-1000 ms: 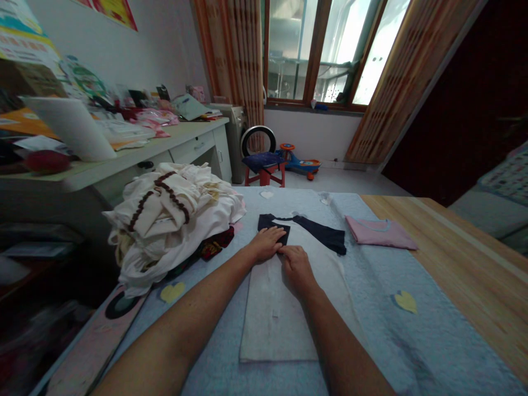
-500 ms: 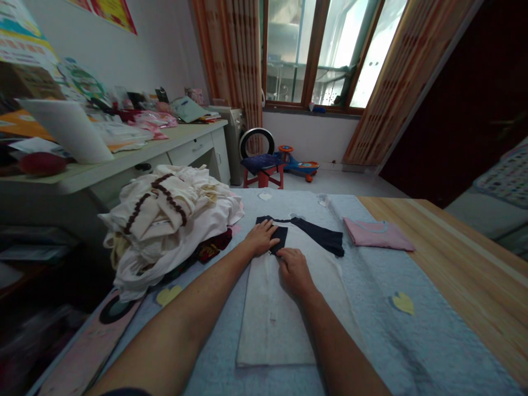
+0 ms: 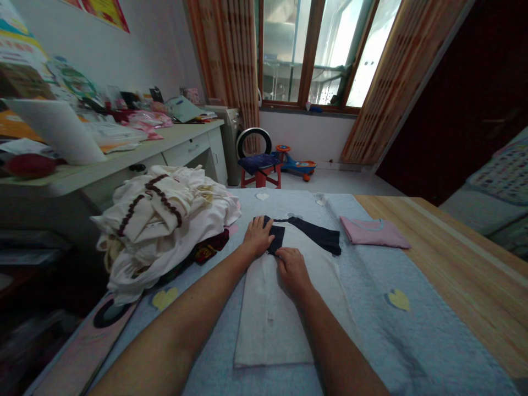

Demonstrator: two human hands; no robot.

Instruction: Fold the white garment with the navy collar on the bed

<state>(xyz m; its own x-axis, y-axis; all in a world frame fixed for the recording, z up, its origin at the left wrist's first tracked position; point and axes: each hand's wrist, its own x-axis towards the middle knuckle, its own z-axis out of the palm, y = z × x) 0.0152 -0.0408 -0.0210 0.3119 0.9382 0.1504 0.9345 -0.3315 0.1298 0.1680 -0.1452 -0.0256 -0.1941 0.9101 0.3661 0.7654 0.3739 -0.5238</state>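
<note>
A white shirt (image 3: 272,341) with navy sleeves lies spread on the blue cloth, its collar end away from me. Its right-hand sleeve (image 3: 317,234) stretches outward, while the left-hand sleeve (image 3: 278,236) is folded inward over the body. My left hand (image 3: 258,237) rests flat on that folded sleeve near the shoulder, fingers apart. At the folded sleeve's cuff, my right hand (image 3: 292,270) has its fingers curled and closed on the fabric; the fingertips are partly hidden.
A heap of white and cream clothes (image 3: 165,220) sits to the left. On the right lies a folded pink garment (image 3: 373,234). The blue cloth (image 3: 371,330) covers much of a wooden table (image 3: 457,247). Beyond are a cluttered desk (image 3: 181,137) and a red stool (image 3: 260,179).
The view has shifted slightly. My left hand has edged a little over the shoulder of the folded sleeve; my right hand stays at the cuff.
</note>
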